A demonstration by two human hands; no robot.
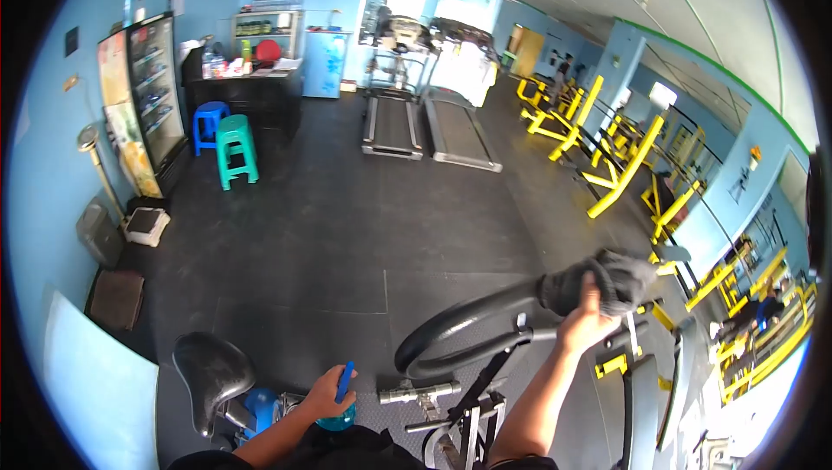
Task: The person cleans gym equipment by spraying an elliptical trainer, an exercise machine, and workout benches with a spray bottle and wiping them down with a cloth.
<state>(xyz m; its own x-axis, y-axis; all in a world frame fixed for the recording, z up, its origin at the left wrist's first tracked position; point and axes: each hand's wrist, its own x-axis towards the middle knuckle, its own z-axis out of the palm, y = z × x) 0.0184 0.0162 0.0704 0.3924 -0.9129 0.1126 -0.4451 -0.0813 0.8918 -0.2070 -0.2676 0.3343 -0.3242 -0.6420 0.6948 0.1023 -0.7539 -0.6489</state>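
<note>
The right hand (589, 324) curls its fingers over the cloth (617, 284), bunched at the bar's (459, 317) right side; a loose fold could slip its grip. The left hand's (328, 394) fingers close round the bottle (339, 420); too hard a squeeze could wet the floor (303, 245).

Cloth (604, 283): dark grey, matt, rough; handlebar (468, 318): black, smooth, semi-glossy; saddle (211, 375): black, glossy; stool (236, 145): green, smooth plastic; floor (321, 236): black, matt.

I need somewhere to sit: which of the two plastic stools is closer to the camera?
The green stool. It stands in front of the blue stool, which is farther back, beside the black desk.
</note>
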